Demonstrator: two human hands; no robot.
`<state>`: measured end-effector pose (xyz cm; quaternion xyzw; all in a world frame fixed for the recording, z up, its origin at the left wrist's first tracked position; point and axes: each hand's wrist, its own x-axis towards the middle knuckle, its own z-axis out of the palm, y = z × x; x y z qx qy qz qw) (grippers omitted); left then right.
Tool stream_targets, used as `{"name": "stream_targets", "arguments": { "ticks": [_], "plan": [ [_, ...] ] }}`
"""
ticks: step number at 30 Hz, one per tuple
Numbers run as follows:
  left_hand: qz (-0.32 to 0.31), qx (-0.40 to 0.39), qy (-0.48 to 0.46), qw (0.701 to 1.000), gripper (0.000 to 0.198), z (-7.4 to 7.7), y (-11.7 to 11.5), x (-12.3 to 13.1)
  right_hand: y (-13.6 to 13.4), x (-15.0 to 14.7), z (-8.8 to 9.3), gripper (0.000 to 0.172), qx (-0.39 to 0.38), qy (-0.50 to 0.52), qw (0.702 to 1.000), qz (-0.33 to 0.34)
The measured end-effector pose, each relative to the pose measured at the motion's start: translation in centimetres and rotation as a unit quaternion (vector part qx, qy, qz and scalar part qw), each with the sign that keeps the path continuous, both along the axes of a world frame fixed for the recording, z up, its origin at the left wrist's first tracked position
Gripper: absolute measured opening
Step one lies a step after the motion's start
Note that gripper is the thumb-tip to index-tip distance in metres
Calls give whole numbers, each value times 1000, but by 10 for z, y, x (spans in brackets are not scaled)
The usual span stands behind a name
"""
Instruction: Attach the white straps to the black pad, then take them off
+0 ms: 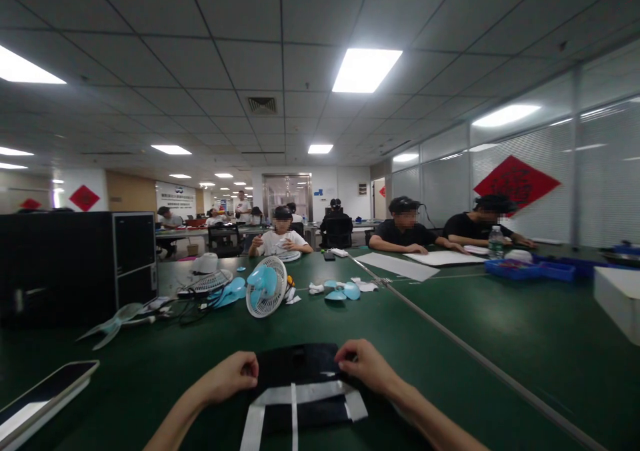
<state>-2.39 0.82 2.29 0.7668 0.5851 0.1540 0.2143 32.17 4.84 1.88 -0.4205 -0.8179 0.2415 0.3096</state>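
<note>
- The dark cloth [300,374], crossed by white bands [305,394], lay flat at the near edge of the green table [450,317], with its near end running out of view toward the person.
- The left hand [234,373] sat at the cloth's far left corner and the right hand [367,364] at its far right corner. The cloth lay between them, equally close to both.
- Each hand had its fingers curled in, pinching the cloth's edge.
- A flat device [45,391] lay by the near left corner.
- Toward the middle a small fan [267,286] stood upright, with a loose fan blade [113,321] to its left.
- Other people sat along the far edge.
</note>
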Motion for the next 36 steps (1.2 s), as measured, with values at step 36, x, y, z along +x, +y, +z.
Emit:
{"name": "stream_targets", "arguments": {
  "ticks": [36],
  "plan": [
    [197,69,123,970,15,-39,39,-71,39,72,42,34,124,-86,967,-204]
  ]
}}
